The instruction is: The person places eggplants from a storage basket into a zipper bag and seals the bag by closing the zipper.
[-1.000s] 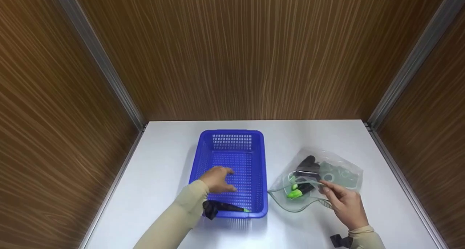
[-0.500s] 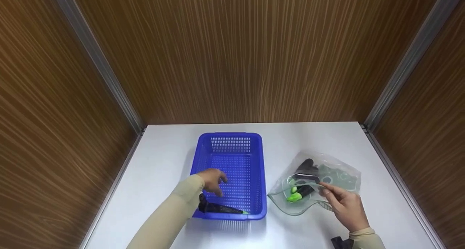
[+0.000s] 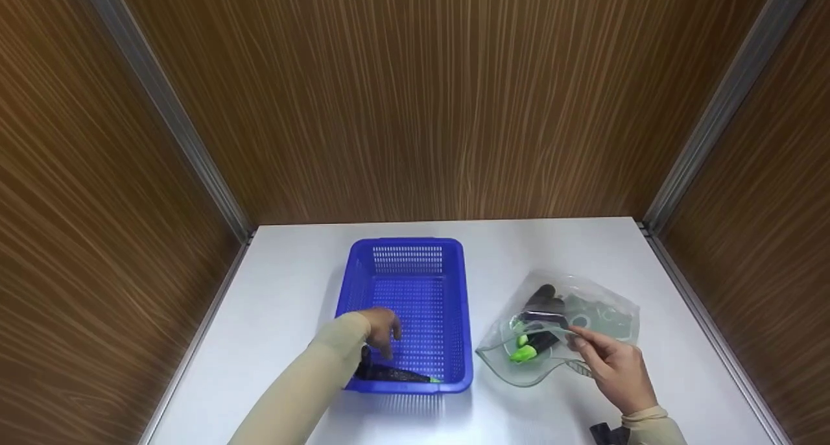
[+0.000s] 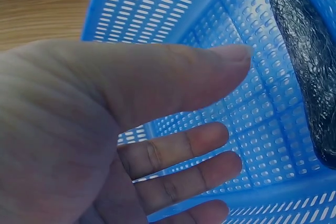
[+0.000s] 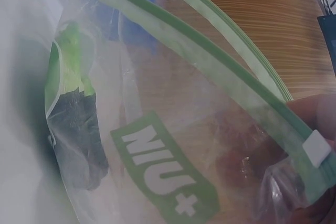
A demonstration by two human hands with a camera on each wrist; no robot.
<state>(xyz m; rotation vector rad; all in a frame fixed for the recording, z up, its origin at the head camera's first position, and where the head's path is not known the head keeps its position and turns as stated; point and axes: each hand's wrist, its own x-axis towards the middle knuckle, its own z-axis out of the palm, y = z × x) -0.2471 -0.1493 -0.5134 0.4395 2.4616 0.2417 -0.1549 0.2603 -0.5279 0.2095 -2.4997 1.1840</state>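
Note:
My left hand point(image 3: 381, 331) is inside the blue plastic basket point(image 3: 465, 341), over its near left part. Its thumb and fingers are apart with nothing between them in the left wrist view. Close by, a dark eggplant point(image 3: 399, 375) with a green stem end lies along the basket's near wall. The left wrist view shows part of the same eggplant point(image 4: 304, 51) beyond the fingertips. My right hand point(image 3: 613, 364) pinches the green-edged mouth of a clear zip bag point(image 3: 619, 315), near its white slider point(image 5: 316, 149). Inside the bag are several eggplants point(image 3: 546, 310) with bright green ends.
Basket and bag stand side by side on a white table point(image 3: 292, 283). Brown wood-grain panels point(image 3: 441, 108) rise behind it and on both sides. A small black object point(image 3: 608, 434) is at my right wrist.
My left hand has drawn back to the left and dipped lower toward the eggplant in the basket. The right hand keeps its pinch on the bag. The head view has shifted slightly.

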